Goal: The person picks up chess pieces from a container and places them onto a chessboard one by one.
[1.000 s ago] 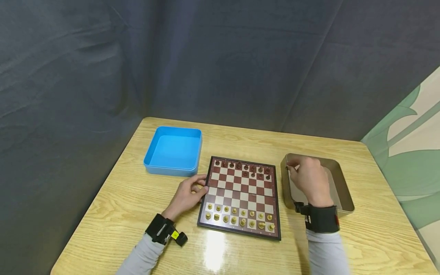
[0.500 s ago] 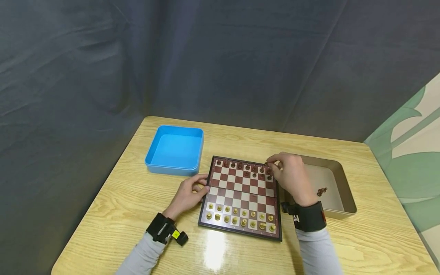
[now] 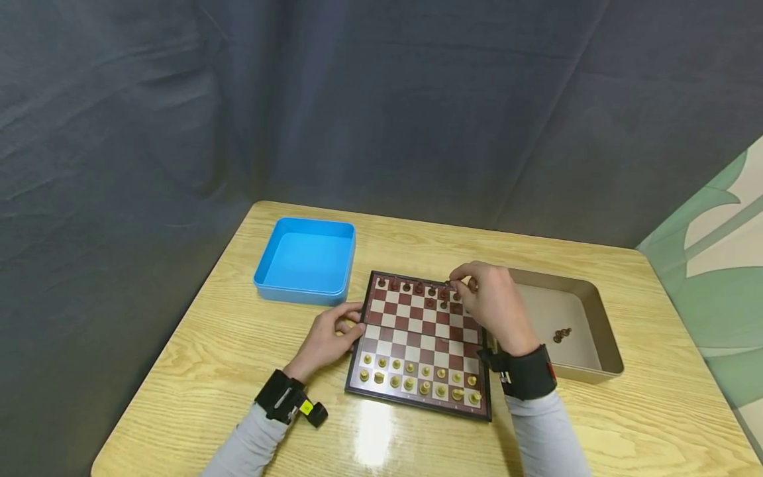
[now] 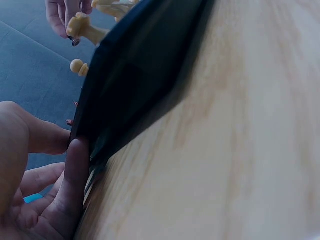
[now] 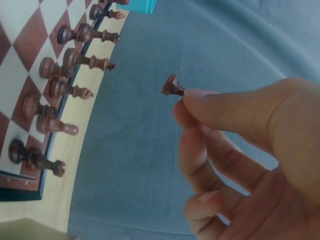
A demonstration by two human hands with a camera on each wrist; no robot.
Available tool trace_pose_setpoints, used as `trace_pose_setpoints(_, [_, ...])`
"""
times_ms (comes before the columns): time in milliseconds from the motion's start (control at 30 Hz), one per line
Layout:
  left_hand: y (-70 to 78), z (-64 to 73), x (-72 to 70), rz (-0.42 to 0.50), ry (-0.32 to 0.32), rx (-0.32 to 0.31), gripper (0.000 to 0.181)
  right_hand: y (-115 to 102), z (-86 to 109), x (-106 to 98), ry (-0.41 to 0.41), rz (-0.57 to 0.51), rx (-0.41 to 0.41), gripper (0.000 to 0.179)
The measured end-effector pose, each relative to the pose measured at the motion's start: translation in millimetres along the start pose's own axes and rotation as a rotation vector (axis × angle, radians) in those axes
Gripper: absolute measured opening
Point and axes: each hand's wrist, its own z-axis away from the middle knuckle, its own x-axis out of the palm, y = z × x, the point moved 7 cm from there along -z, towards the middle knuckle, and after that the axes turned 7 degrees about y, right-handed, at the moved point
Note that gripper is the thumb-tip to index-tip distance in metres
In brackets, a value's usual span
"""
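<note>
A red-and-white chessboard (image 3: pixel 411 324) lies on the table with pale gold pieces on the near rows and brown ones on the far rows. My left hand (image 3: pixel 324 341) grips its left edge; in the left wrist view, thumb and finger meet at the dark board rim (image 4: pixel 125 85). Over the far right part of the board is my right hand (image 3: pixel 495 301). Its thumb and index finger pinch a small brown pawn (image 5: pixel 173 85), base showing and top hidden by the fingertips. In the right wrist view, brown chess pieces (image 5: pixel 92 60) stand in rows at the board's edge.
A blue box (image 3: pixel 306 258) stands at the back left of the table. Right of the board, a beige-brown box (image 3: pixel 602 324) holds a few brown pieces (image 3: pixel 561 334). A dark curtain (image 3: pixel 381 119) hangs behind the table.
My right hand has come left out of the beige-brown box to above the board's far right rows, carrying the pawn. My left hand has stayed on the board's edge.
</note>
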Motion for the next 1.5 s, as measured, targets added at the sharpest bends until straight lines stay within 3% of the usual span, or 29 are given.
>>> trace_pose_setpoints(233, [-0.4, -1.2, -1.6, -0.004, 0.002, -0.009, 0.042, -3, -3.9, 6, 0.004, -0.012, -0.009, 0.013])
trace_pose_setpoints(467, [-31.9, -10.4, 4.0, -0.017, 0.004, -0.008, 0.042, -4, -5.8, 12, -0.023, -0.02, 0.005, 0.012])
trace_pose_setpoints(733, [-4.7, -2.2, 0.8, 0.002, -0.012, 0.012, 0.042, -8, -9.9, 20, -0.044, -0.04, -0.026, 0.014])
trace_pose_setpoints(900, [1.1, -0.4, 0.4, -0.03, -0.012, 0.007, 0.042, -8, -11.9, 26, -0.064, -0.052, -0.021, 0.014])
trace_pose_setpoints(1033, [-3.9, -2.8, 0.1, -0.014, -0.007, 0.013, 0.042, -9, -13.9, 30, -0.062, -0.061, -0.034, 0.013])
trace_pose_setpoints(1267, [-28.4, -10.6, 2.6, -0.027, 0.002, 0.007, 0.043, -11, -14.1, 44, -0.094, -0.071, -0.041, 0.013])
trace_pose_setpoints(1500, [-32.6, -11.2, 4.4, -0.029, 0.018, -0.001, 0.042, -8, -10.3, 58, -0.141, -0.051, -0.035, 0.012])
